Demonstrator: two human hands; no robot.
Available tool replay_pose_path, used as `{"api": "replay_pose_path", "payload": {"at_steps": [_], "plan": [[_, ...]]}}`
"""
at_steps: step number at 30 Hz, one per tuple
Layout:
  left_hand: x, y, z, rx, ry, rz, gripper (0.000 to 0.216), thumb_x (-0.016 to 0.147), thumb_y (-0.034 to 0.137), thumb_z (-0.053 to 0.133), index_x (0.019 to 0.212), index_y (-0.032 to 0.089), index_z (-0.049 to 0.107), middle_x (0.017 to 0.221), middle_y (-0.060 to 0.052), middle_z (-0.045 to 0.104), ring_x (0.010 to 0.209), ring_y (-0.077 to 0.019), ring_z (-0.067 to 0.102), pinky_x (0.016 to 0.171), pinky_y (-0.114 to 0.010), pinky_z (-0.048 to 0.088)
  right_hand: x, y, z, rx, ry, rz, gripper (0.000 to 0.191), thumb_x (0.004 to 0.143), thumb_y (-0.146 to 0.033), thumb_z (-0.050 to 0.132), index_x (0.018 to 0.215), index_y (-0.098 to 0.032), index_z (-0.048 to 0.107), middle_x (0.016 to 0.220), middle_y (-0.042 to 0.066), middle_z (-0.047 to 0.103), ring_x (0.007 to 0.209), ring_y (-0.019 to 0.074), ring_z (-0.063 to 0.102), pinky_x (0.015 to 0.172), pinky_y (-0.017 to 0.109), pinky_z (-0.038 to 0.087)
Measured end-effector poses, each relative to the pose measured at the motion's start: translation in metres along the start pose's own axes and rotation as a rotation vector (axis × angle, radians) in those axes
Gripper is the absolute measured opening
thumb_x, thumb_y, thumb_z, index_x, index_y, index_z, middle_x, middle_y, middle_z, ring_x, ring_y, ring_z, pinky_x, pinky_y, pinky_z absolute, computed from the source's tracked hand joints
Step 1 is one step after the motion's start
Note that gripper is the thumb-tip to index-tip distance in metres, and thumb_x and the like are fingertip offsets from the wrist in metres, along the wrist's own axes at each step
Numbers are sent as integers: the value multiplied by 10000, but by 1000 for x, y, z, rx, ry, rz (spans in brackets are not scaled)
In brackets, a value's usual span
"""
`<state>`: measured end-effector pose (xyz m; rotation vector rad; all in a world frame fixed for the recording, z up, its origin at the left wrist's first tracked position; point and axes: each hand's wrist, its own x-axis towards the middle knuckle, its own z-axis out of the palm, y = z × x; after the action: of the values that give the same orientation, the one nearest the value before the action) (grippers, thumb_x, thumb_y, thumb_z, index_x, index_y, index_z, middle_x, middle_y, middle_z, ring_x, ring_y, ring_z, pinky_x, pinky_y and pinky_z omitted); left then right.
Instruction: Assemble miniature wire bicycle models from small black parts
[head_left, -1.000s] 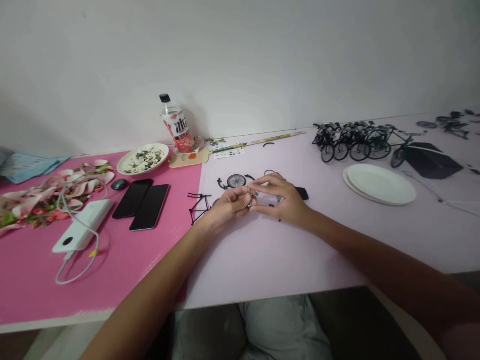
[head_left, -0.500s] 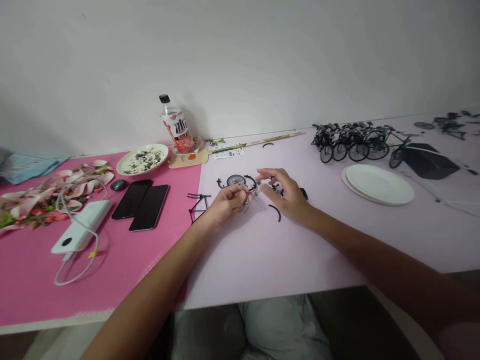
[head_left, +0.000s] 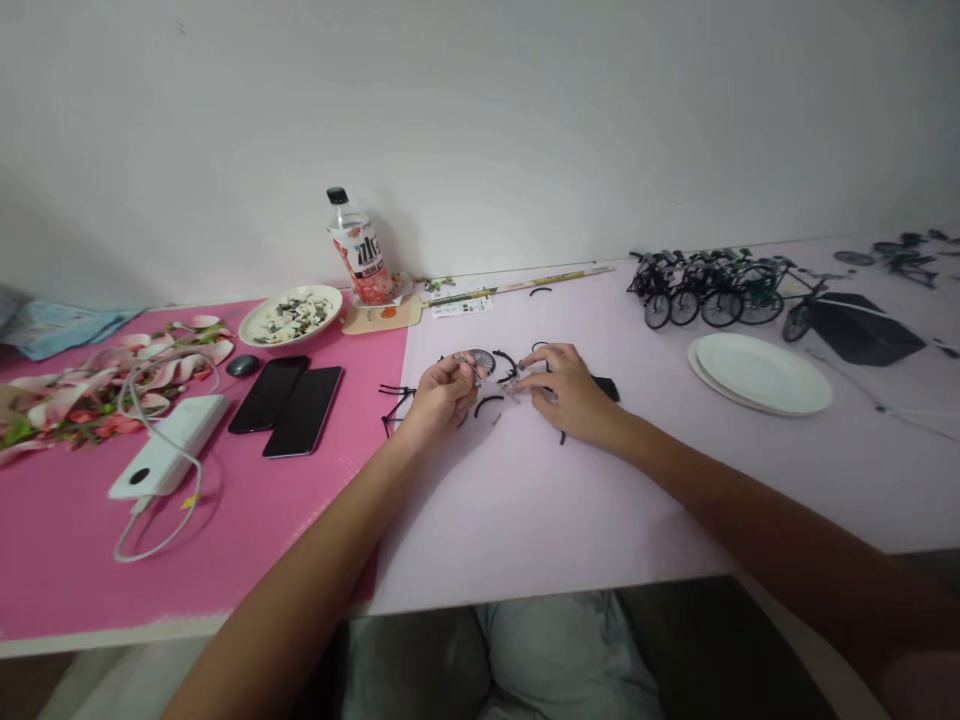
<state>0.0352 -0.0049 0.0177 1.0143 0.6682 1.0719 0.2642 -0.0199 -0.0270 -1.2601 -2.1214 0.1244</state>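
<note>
My left hand [head_left: 441, 392] is closed in a pinch on a small silver part [head_left: 475, 374], too small to name more exactly. Facing it, my right hand [head_left: 571, 388] has its fingers apart, with the tips down at small grey parts [head_left: 510, 383] on the table. Whether the fingertips touch these parts I cannot tell. Behind my left fingers a black spoked toy bicycle wheel [head_left: 484, 360] shows in part. A curved black mudguard piece [head_left: 489, 402] lies between the hands. A black miniature bicycle frame [head_left: 395, 402] sits left of my left hand, partly covered by it.
Assembled miniature bicycles [head_left: 705, 290] stand in a row at the back right, near stacked white plates [head_left: 765, 375] and a black box [head_left: 866, 330]. Leftward are two phones [head_left: 304, 412], a power bank [head_left: 171, 447], artificial flowers [head_left: 112, 385], a bowl [head_left: 259, 340] and a bottle [head_left: 362, 255].
My left hand has drawn slightly left with the silver part. My right fingers have lowered toward the small parts on the table. The curved black piece between the hands has come into view.
</note>
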Motion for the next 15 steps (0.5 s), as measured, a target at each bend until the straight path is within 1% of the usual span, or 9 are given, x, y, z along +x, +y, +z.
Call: {"api": "replay_pose_path", "payload": {"at_steps": [5, 8, 11, 15], "plan": [[-1, 1, 0, 5, 5, -1, 330, 765, 302, 866, 840, 153, 580, 874, -15, 627, 474, -15, 259, 448, -235, 129, 3, 0, -6, -100, 23, 36, 218, 901, -129, 616, 912, -243, 801, 1211, 110, 682, 1271, 358, 486, 1072, 599, 460], [0, 1, 1, 9, 9, -2, 318, 769, 297, 859, 833, 153, 582, 881, -20, 627, 478, -15, 255, 447, -233, 125, 3, 0, -6, -120, 33, 22, 179, 904, -160, 646, 986, -229, 790, 1201, 118, 685, 1257, 361, 497, 1060, 586, 473], [0, 1, 1, 8, 20, 1, 314, 762, 283, 862, 835, 152, 585, 877, -18, 617, 474, -12, 262, 447, -229, 122, 3, -1, -4, -109, 25, -6, 224, 923, -170, 638, 1088, -226, 779, 1212, 122, 678, 1253, 357, 494, 1050, 579, 487], [1, 1, 0, 5, 26, -2, 308, 763, 272, 859, 832, 156, 582, 872, -16, 610, 469, -11, 272, 443, -231, 127, 3, -1, -3, -63, 11, -47, 247, 941, -158, 613, 1097, -241, 785, 1230, 115, 666, 1261, 341, 487, 1072, 575, 487]]}}
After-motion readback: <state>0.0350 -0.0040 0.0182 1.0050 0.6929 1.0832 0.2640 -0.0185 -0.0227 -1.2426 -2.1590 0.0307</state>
